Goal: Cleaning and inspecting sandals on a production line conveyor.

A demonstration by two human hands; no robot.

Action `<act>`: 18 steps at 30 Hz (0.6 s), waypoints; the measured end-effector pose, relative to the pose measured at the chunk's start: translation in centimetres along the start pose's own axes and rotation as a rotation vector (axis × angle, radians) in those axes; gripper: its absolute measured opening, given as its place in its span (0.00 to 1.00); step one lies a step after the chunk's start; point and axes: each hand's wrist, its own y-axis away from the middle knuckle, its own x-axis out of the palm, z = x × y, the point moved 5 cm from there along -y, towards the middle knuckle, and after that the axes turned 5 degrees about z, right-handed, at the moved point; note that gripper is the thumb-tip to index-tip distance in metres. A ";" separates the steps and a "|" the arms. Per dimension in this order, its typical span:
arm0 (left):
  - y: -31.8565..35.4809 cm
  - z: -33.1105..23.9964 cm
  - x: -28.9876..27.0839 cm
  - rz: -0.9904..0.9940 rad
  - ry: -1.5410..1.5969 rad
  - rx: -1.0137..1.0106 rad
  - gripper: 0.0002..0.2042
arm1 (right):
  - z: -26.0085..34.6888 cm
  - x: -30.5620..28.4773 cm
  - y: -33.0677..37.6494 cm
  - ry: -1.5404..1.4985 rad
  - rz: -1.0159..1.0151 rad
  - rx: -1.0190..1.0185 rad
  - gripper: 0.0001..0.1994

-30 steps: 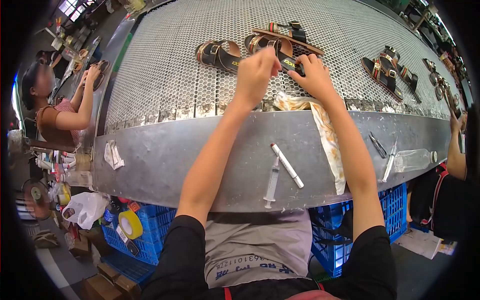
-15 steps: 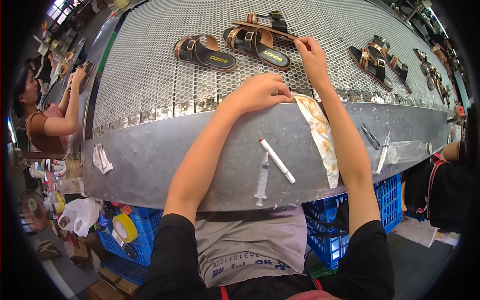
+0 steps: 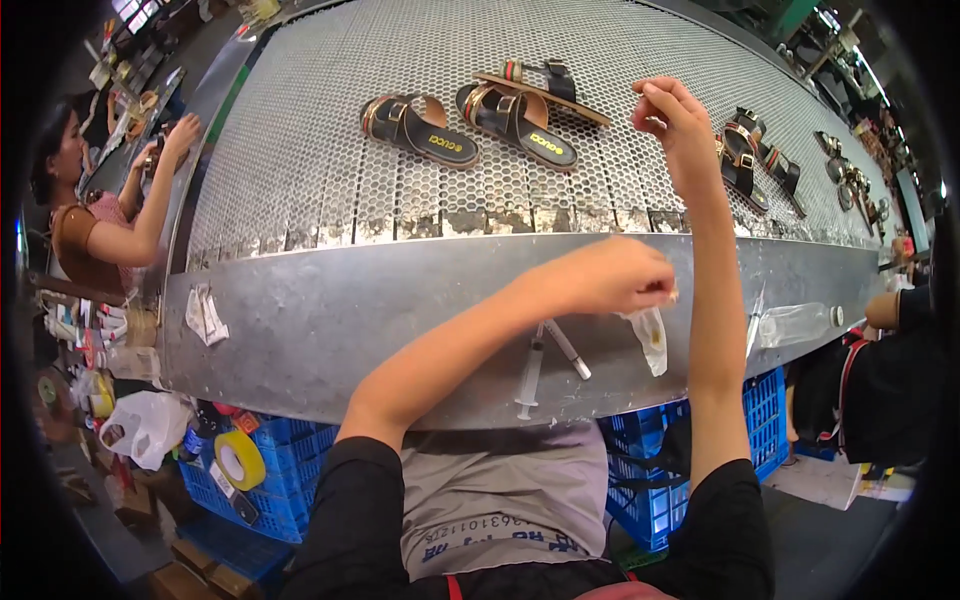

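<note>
My left hand (image 3: 625,278) is closed over the metal edge of the bench, its fingertips pinching a stained white cloth (image 3: 652,345) that hangs below them. My right hand (image 3: 675,120) is raised above the mesh, fingers loosely curled and apart, with nothing visible in them. Just left of it, a black sandal (image 3: 548,90) lies on its side, tan sole toward me. Two more black sandals, one in the middle (image 3: 525,125) and one further left (image 3: 420,132), stand sole down with their gold-trimmed straps up.
The sandals rest on a perforated metal conveyor (image 3: 300,130). On the bench lie a syringe (image 3: 532,372), a white marker (image 3: 570,352), a clear bottle (image 3: 797,325) and crumpled white paper (image 3: 205,315). More sandals (image 3: 745,160) sit at right. A co-worker (image 3: 110,220) works at left.
My right hand has let go of the tipped sandal and moved right, away from it. My left hand has come nearer and right with the cloth. The sandals sit slightly lower in view.
</note>
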 end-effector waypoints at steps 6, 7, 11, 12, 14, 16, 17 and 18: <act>-0.3 -1.9 4.4 0.166 -0.147 0.095 0.13 | -1.1 3.6 -2.1 0.319 0.208 0.204 0.08; 0.2 -1.8 4.2 0.126 -0.146 0.073 0.16 | -2.5 4.0 -2.6 0.289 0.162 0.228 0.07; -0.3 -0.1 1.2 0.228 -0.029 0.042 0.17 | -7.6 4.3 -3.0 0.613 -0.031 0.092 0.12; 0.2 0.0 -1.1 0.289 0.124 0.017 0.16 | -8.6 4.6 -2.7 0.633 -0.017 0.085 0.14; 0.6 0.6 -5.4 0.243 0.320 0.014 0.15 | -10.1 4.2 -2.2 0.786 -0.009 0.004 0.21; 3.0 0.9 -10.0 -0.002 0.325 -0.058 0.14 | -10.6 6.6 -0.1 0.925 -0.021 -0.191 0.32; 3.2 -0.3 -12.3 -0.120 0.295 -0.095 0.13 | -11.1 5.0 0.8 0.993 0.131 -0.497 0.34; 5.0 -1.5 -14.4 -0.269 0.275 -0.003 0.11 | -10.9 7.1 0.9 0.968 0.214 -0.228 0.34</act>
